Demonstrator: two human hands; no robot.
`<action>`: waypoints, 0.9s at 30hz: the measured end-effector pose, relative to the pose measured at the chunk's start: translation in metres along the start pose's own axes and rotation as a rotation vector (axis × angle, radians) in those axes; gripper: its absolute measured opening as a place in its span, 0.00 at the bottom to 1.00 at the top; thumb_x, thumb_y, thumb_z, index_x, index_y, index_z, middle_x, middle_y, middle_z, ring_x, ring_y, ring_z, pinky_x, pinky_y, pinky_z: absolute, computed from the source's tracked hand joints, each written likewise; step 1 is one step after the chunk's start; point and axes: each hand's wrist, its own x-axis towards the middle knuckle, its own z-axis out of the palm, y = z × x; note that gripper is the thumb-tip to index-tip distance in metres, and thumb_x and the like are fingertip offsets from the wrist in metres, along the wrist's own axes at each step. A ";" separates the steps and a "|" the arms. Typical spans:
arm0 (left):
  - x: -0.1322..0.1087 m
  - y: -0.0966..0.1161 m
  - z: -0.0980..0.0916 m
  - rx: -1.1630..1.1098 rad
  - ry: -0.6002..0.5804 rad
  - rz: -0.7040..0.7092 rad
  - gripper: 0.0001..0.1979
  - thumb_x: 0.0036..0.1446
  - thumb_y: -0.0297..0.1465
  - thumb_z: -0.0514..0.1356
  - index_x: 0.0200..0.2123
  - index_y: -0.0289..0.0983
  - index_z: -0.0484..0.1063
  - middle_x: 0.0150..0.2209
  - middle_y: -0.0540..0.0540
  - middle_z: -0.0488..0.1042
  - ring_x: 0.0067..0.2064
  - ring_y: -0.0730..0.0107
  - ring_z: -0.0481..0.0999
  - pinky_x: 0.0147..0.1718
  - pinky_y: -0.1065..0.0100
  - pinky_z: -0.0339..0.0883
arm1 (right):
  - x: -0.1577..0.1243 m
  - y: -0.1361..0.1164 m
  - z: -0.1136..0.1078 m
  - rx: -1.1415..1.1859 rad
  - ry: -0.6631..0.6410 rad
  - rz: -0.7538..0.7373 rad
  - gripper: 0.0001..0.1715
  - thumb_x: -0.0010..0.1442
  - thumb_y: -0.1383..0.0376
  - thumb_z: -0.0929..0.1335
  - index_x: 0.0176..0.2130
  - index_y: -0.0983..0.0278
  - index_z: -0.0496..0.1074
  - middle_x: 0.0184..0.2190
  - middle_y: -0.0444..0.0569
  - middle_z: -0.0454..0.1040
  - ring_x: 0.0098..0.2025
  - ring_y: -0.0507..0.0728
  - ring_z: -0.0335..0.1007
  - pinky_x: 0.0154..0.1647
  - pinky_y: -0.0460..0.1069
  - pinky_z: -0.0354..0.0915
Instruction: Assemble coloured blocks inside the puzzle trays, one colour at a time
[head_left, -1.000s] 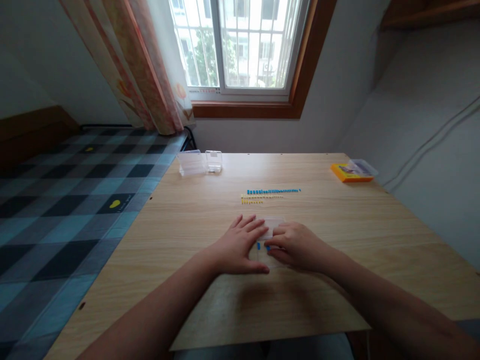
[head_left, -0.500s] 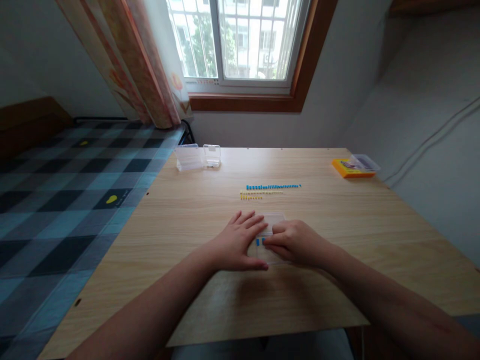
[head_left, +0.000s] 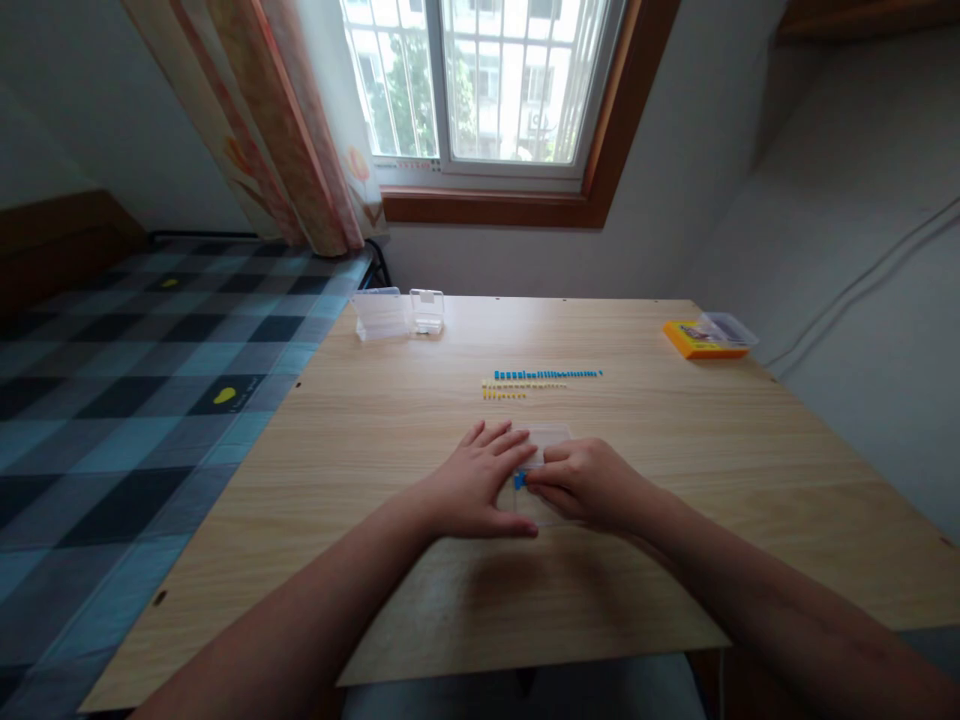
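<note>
A clear plastic box lies open on the wooden table, between and under both hands. My left hand rests with its fingers spread on the box's left side. At the box, my right hand has its fingers pinched together on a small blue piece. Another bit of blue shows just left of those fingertips, inside the box. Beyond the hands, a row of small blue pieces runs across the table, with two shorter rows of small yellow pieces in front of it.
Two open clear boxes, a larger one and a smaller one, stand at the table's back left. An orange box with a clear lid sits at the back right. A checked bed adjoins the left side.
The fingers of my right hand have shifted slightly left. The two blue pieces in the box, apart before, now show close together.
</note>
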 end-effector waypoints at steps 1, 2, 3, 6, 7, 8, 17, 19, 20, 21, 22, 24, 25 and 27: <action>0.000 0.000 0.000 0.000 0.000 -0.002 0.53 0.49 0.63 0.65 0.71 0.41 0.60 0.72 0.34 0.57 0.74 0.36 0.50 0.71 0.37 0.37 | 0.000 0.000 0.000 0.005 0.005 -0.001 0.14 0.68 0.64 0.67 0.31 0.61 0.78 0.27 0.44 0.75 0.28 0.51 0.66 0.31 0.48 0.55; 0.000 0.000 0.000 0.001 -0.002 -0.004 0.53 0.49 0.63 0.65 0.70 0.41 0.60 0.72 0.35 0.57 0.74 0.36 0.50 0.71 0.37 0.37 | 0.001 0.000 0.000 0.010 0.012 -0.002 0.14 0.69 0.64 0.67 0.31 0.61 0.78 0.27 0.44 0.75 0.28 0.51 0.66 0.31 0.48 0.55; 0.000 0.000 0.000 0.003 -0.003 -0.005 0.53 0.49 0.63 0.65 0.70 0.41 0.60 0.72 0.35 0.57 0.74 0.37 0.50 0.71 0.37 0.37 | 0.001 0.000 0.000 0.015 0.018 -0.002 0.15 0.69 0.64 0.67 0.31 0.61 0.77 0.27 0.44 0.75 0.28 0.51 0.66 0.31 0.48 0.55; 0.000 0.001 0.000 0.015 -0.008 -0.006 0.53 0.49 0.63 0.64 0.71 0.40 0.60 0.73 0.35 0.56 0.74 0.37 0.50 0.71 0.38 0.37 | 0.001 -0.001 -0.001 0.019 0.020 0.001 0.15 0.68 0.65 0.67 0.30 0.61 0.77 0.27 0.44 0.75 0.27 0.51 0.65 0.31 0.48 0.55; 0.000 0.001 0.000 0.019 -0.010 -0.007 0.53 0.49 0.63 0.64 0.71 0.40 0.59 0.73 0.35 0.56 0.74 0.37 0.50 0.71 0.38 0.37 | 0.000 -0.001 -0.001 0.014 0.016 0.001 0.15 0.68 0.65 0.67 0.29 0.62 0.76 0.27 0.44 0.75 0.27 0.51 0.65 0.31 0.48 0.55; -0.001 0.001 0.000 0.021 -0.010 -0.007 0.53 0.49 0.63 0.64 0.71 0.40 0.59 0.73 0.34 0.56 0.74 0.37 0.50 0.71 0.38 0.37 | 0.000 -0.001 -0.001 0.007 0.011 0.002 0.15 0.68 0.66 0.67 0.29 0.62 0.76 0.27 0.44 0.75 0.27 0.51 0.65 0.30 0.48 0.55; 0.000 -0.001 0.001 0.009 0.001 0.001 0.52 0.50 0.63 0.64 0.71 0.41 0.60 0.72 0.35 0.57 0.74 0.37 0.50 0.71 0.38 0.37 | 0.002 -0.002 -0.001 -0.029 0.007 0.007 0.15 0.66 0.66 0.67 0.27 0.62 0.75 0.26 0.44 0.75 0.27 0.51 0.65 0.29 0.48 0.54; 0.000 0.000 0.000 0.013 0.000 -0.003 0.52 0.49 0.63 0.64 0.71 0.42 0.60 0.73 0.36 0.56 0.74 0.37 0.50 0.71 0.38 0.38 | 0.003 -0.002 -0.001 -0.040 0.007 0.012 0.14 0.66 0.67 0.68 0.27 0.62 0.75 0.26 0.44 0.75 0.27 0.52 0.66 0.29 0.48 0.54; 0.000 0.000 0.000 0.015 -0.002 -0.004 0.52 0.49 0.63 0.65 0.71 0.42 0.60 0.73 0.36 0.56 0.74 0.37 0.50 0.71 0.38 0.38 | 0.003 -0.003 -0.001 -0.046 0.008 0.015 0.14 0.65 0.67 0.68 0.28 0.62 0.75 0.26 0.44 0.75 0.27 0.52 0.66 0.29 0.48 0.54; 0.000 0.001 0.000 0.018 -0.006 -0.006 0.52 0.49 0.63 0.65 0.71 0.42 0.60 0.73 0.36 0.56 0.74 0.37 0.50 0.71 0.38 0.38 | 0.002 -0.003 0.000 -0.050 0.010 0.017 0.13 0.65 0.67 0.68 0.28 0.62 0.75 0.26 0.44 0.75 0.27 0.52 0.66 0.30 0.48 0.54; 0.000 0.001 -0.001 0.020 -0.009 -0.007 0.52 0.49 0.62 0.65 0.71 0.41 0.60 0.73 0.36 0.56 0.74 0.37 0.50 0.71 0.38 0.38 | 0.002 -0.003 0.000 -0.052 0.011 0.017 0.13 0.65 0.67 0.68 0.28 0.62 0.75 0.26 0.44 0.75 0.27 0.52 0.66 0.30 0.48 0.54; 0.001 0.002 -0.001 0.023 -0.014 -0.012 0.52 0.49 0.62 0.65 0.71 0.41 0.60 0.73 0.36 0.56 0.74 0.37 0.50 0.71 0.38 0.38 | 0.002 -0.003 0.000 -0.056 0.013 0.015 0.13 0.65 0.67 0.68 0.28 0.62 0.75 0.27 0.44 0.76 0.27 0.52 0.66 0.30 0.48 0.54; 0.001 0.002 -0.002 0.024 -0.017 -0.015 0.52 0.49 0.62 0.65 0.71 0.41 0.60 0.73 0.36 0.56 0.74 0.37 0.50 0.71 0.38 0.38 | 0.002 -0.003 0.000 -0.058 0.012 0.013 0.13 0.65 0.67 0.68 0.28 0.62 0.75 0.27 0.44 0.76 0.27 0.52 0.66 0.30 0.48 0.54; 0.001 0.003 -0.002 0.028 -0.024 -0.020 0.53 0.49 0.62 0.65 0.71 0.41 0.60 0.73 0.36 0.56 0.74 0.37 0.50 0.71 0.38 0.38 | 0.001 -0.003 0.000 -0.060 0.010 0.011 0.13 0.65 0.66 0.68 0.28 0.62 0.75 0.27 0.44 0.76 0.28 0.52 0.66 0.30 0.48 0.54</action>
